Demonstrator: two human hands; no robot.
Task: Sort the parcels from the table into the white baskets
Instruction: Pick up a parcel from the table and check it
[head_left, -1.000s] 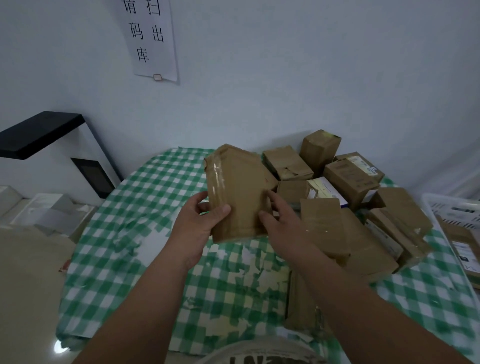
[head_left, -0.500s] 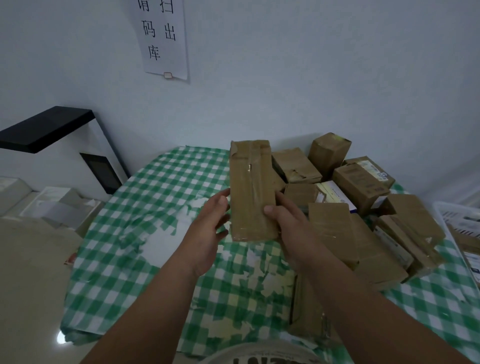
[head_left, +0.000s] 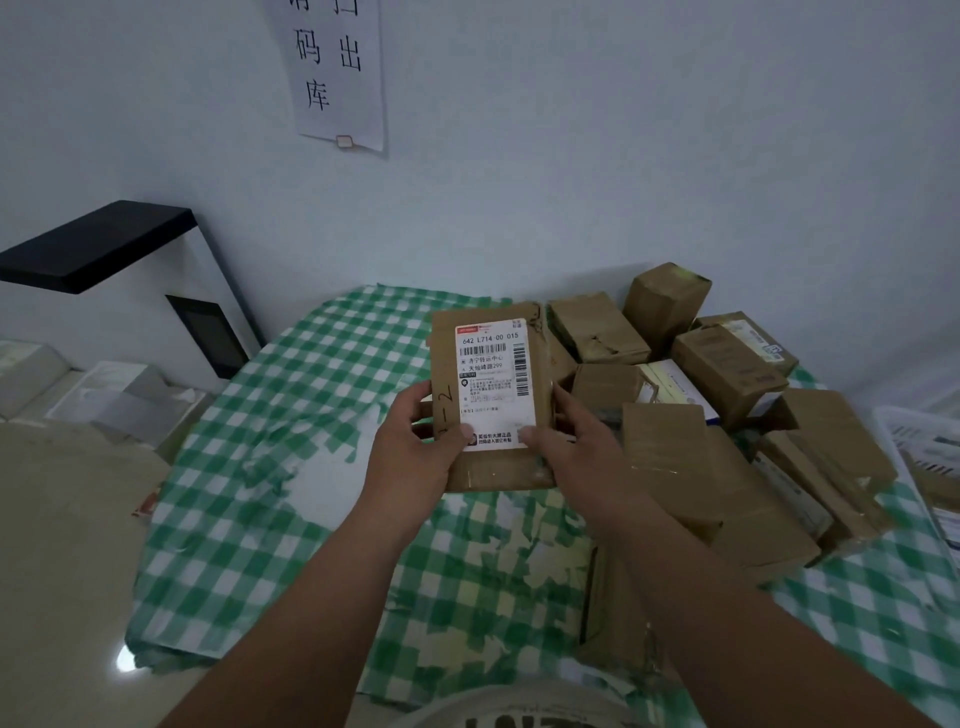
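The tabletop (head_left: 291, 519) is being covered by a green-and-white checked cloth (head_left: 249, 561), whose print is being seen worn to white in patches near the middle. A heap of brown parcels (head_left: 727, 441) is being carried on its right half, the boxes touching and leaning on one another. One flat brown parcel (head_left: 613, 618) is being seen lying at the near edge, just beside the heap.
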